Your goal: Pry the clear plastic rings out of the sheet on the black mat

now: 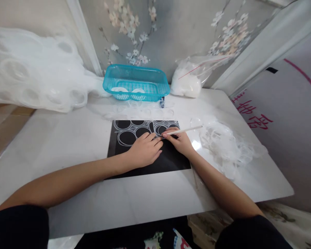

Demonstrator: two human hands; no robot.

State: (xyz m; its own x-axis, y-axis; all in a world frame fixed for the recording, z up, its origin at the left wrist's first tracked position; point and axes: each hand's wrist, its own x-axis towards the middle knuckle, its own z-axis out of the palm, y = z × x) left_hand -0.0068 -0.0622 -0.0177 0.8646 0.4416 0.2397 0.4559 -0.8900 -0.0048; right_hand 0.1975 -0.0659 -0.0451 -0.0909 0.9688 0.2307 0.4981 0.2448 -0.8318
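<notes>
A black sheet lies on the white table, with a pale, translucent ring-patterned piece across its far half. My left hand rests palm down on the sheet, fingers stretched toward the rings and none wrapped round anything. Pinched in my right hand is a thin white pen-like stick. Its lower end points at a ring near my left fingertips; the exact tip is hidden by my fingers. Both hands are close together on the sheet.
Behind the sheet stands a blue plastic basket with white rings inside. Clear plastic scraps are heaped at the right. A zip bag of white material sits at the back. A large bundle of ring-cut plastic sheets fills the left.
</notes>
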